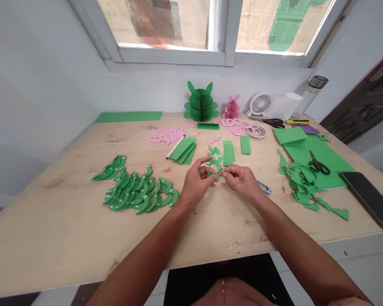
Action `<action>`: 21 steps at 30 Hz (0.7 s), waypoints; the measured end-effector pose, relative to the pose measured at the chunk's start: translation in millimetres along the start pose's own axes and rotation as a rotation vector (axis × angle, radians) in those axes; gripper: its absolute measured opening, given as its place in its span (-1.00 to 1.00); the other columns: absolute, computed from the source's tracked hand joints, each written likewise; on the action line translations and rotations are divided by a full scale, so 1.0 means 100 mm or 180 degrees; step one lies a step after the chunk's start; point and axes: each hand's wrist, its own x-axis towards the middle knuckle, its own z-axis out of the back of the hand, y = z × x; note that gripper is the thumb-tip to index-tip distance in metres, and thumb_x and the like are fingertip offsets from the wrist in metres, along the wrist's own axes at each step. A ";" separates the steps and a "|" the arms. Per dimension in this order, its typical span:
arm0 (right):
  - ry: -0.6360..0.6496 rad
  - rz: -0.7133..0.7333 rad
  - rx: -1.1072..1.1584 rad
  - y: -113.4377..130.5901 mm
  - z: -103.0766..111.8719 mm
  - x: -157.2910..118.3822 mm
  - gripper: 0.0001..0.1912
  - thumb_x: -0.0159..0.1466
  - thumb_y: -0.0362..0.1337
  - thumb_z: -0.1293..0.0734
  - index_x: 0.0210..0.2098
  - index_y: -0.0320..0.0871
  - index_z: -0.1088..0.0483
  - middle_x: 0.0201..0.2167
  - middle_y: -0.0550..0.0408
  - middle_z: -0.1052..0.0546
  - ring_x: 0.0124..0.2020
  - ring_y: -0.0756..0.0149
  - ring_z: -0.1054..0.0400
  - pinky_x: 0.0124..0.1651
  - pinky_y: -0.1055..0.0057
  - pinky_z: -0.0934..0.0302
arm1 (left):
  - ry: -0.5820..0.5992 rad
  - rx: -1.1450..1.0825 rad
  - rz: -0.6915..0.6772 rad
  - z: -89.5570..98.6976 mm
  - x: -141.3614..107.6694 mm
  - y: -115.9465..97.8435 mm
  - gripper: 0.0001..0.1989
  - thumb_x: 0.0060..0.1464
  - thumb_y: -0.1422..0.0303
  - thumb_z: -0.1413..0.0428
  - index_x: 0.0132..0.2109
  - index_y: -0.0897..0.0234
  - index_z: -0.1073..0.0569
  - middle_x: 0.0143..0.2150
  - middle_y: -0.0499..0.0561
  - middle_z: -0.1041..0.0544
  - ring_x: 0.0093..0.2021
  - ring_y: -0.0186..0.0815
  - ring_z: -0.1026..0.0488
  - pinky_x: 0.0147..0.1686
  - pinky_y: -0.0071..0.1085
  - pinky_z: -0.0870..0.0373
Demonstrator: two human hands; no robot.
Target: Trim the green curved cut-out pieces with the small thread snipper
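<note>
Grn paper cutout (217,163) | prob. light, bendy, tearable; best taken by wide parts | pinched by L hand (196,180); R hand (241,182) tips pressed tog. at edge

Got one white fan (261,103). Left of it, two paper critters (201,106), one green, one pink. Right of it, one bottle (310,95). Front-right, two scissors (268,122), one phone (370,199). Front-left, two hands (196,180).
</note>
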 end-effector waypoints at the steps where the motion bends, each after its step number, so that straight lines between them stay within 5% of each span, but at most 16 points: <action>1: 0.0008 0.0012 -0.0022 0.00 0.00 0.00 -0.81 0.14 -0.29 -0.23 -0.39 -0.18 -0.48 -0.54 0.15 -0.48 -0.61 0.47 -0.18 -0.56 0.54 -0.01 | 0.0005 -0.0042 0.0006 0.00 0.00 0.00 -0.43 -0.21 0.49 -0.16 0.03 0.30 -0.28 -0.46 -0.13 -0.41 -0.50 -0.39 -0.46 -0.52 -0.48 -0.41; 21: -0.0245 0.0808 -0.0886 0.09 -0.03 -0.06 -0.82 0.20 -0.39 -0.22 -0.38 -0.13 -0.47 -0.38 0.07 -0.54 -0.33 0.32 -0.39 -0.24 0.43 -0.20 | -0.0097 -0.0035 -0.0082 0.02 0.01 0.04 -0.43 -0.23 0.52 -0.16 0.02 0.29 -0.28 -0.48 -0.15 -0.40 -0.53 -0.41 -0.44 -0.52 -0.48 -0.42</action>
